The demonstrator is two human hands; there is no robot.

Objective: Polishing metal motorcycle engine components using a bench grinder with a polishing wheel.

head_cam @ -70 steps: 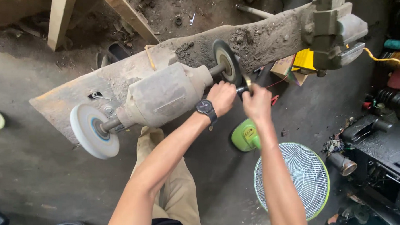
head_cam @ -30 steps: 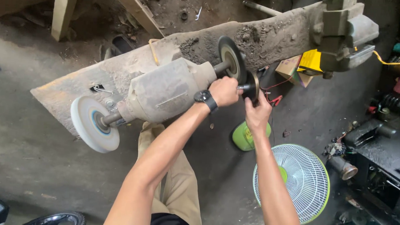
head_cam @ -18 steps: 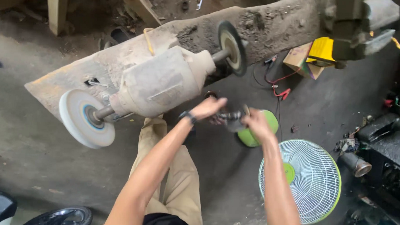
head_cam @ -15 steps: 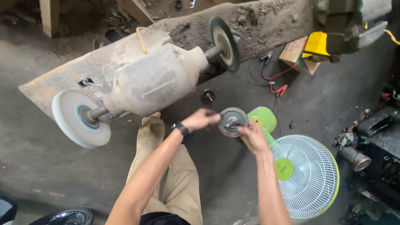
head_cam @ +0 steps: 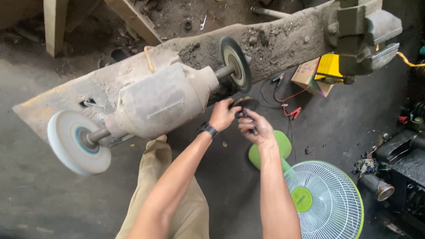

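- A dusty, grit-covered surface [head_cam: 281, 39] is seen running diagonally from the lower left to the upper right; its left end is a bare corner.
- A double-ended bench grinder [head_cam: 159, 101], caked in grey dust, is mounted at the surface's near edge.
- A white wheel [head_cam: 77, 142] is carried on the grinder's left shaft, overhanging the left corner; a dark wheel [head_cam: 236, 64] is carried on the right shaft, over the middle of the near edge.
- A green-grey vise [head_cam: 359, 35] is fixed at the surface's far right end.
- Concrete floor [head_cam: 21, 193] lies below, grey and stained.
- On the floor: a green-rimmed fan [head_cam: 322, 203] lying flat at lower right, a yellow box [head_cam: 320, 71] under the vise, clip leads [head_cam: 288, 101] beside it, dark machine parts along the right edge.
- A small dark round disc [head_cam: 245, 103] is held just below the dark wheel, off the surface, between both hands.
- Left hand [head_cam: 223, 116]: fingers clenched on the disc's left rim; a black watch is worn on the wrist.
- Right hand [head_cam: 255, 127]: fingers curled around the disc's lower right side and a thin dark piece.
- Hard to make out: the disc's face is mostly covered by the fingers; what the thin piece is cannot be told.
- Cut off: the fan at the bottom edge, the vise at the top, the machine parts at the right.
- Khaki trousers [head_cam: 171, 212] are partly hidden by the left forearm.
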